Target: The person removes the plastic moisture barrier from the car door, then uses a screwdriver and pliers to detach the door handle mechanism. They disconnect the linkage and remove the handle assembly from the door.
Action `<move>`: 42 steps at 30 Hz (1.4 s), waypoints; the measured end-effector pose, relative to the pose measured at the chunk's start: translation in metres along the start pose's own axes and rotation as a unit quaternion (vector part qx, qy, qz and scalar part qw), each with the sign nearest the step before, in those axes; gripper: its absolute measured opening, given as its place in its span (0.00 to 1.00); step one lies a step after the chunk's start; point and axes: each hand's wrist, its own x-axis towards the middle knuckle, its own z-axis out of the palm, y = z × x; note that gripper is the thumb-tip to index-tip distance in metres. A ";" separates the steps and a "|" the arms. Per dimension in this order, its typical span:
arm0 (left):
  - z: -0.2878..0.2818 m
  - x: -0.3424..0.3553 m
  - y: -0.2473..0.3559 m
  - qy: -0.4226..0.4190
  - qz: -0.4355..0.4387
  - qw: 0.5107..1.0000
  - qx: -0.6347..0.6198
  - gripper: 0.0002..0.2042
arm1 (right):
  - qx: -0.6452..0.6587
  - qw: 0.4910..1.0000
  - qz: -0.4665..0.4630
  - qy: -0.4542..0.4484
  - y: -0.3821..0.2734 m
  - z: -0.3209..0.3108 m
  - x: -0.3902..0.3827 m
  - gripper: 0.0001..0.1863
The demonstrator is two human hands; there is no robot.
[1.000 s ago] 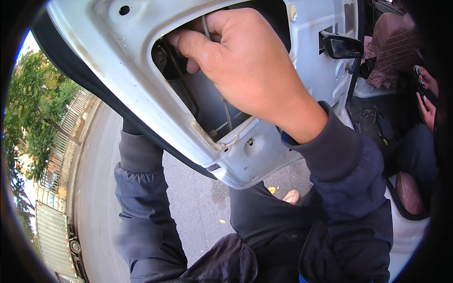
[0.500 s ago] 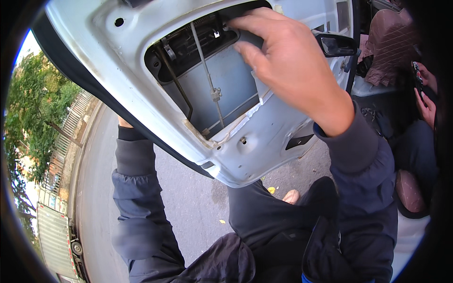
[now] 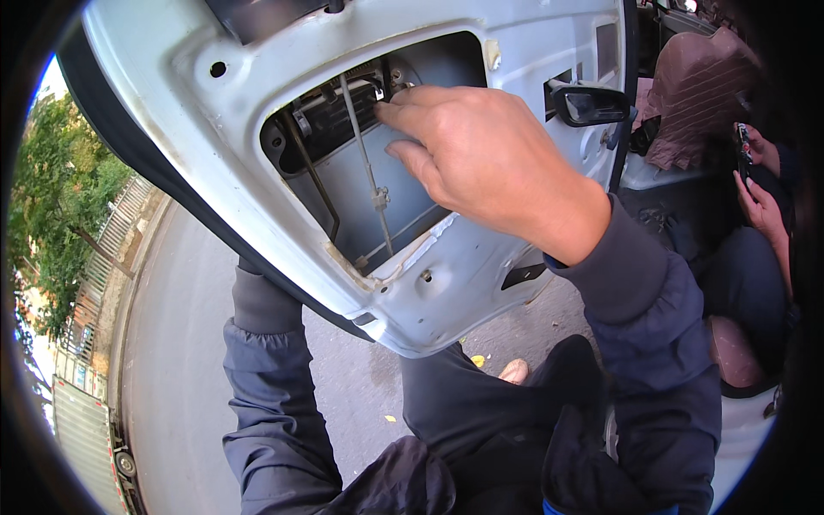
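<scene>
An open white car door (image 3: 154, 112) has a large inner opening showing a dark latch mechanism (image 3: 330, 120), a thin vertical metal rod (image 3: 360, 146) with a small clip (image 3: 379, 197), and a bent dark rod (image 3: 313, 184). My right hand (image 3: 481, 163) reaches over the opening, fingers curved and apart, fingertips at the right part of the mechanism; whether they touch it is unclear. My left forearm (image 3: 270, 386) runs up behind the door's lower left edge, which hides the hand.
Another person's hands (image 3: 755, 197) hold a small dark object by a pink quilted seat (image 3: 691, 94) at right. A side mirror (image 3: 588, 107) sits beside the door. Below lies asphalt (image 3: 172, 343) with yellow leaves; trees, a fence and a truck (image 3: 86, 429) stand left.
My right hand drew out of the opening toward the right, then moved back left, fingertips onto the mechanism. My left hand, glimpsed half a second ago, is hidden now.
</scene>
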 end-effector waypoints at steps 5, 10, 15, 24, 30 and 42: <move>0.001 -0.004 -0.006 -0.001 -0.005 1.000 -0.014 0.31 | -0.014 0.999 -0.003 -0.042 -0.001 -0.003 0.001 0.13; 0.000 -0.005 -0.011 -0.003 -0.005 1.000 -0.019 0.31 | 0.107 0.984 0.078 0.121 0.002 -0.008 0.005 0.16; -0.004 -0.006 -0.013 -0.013 -0.008 1.000 -0.022 0.31 | 0.017 0.993 0.007 0.118 0.014 0.002 0.010 0.19; -0.045 -0.055 -0.025 -0.045 -0.034 0.997 -0.055 0.31 | 0.222 0.974 0.029 0.042 -0.005 -0.034 0.014 0.15; -0.085 -0.109 -0.055 -0.085 -0.074 0.986 -0.123 0.31 | 0.476 0.872 0.109 -0.009 0.000 -0.018 0.027 0.16; -0.105 -0.117 -0.123 -0.102 -0.047 0.982 -0.153 0.30 | 0.436 0.864 0.245 0.064 -0.014 -0.002 0.027 0.17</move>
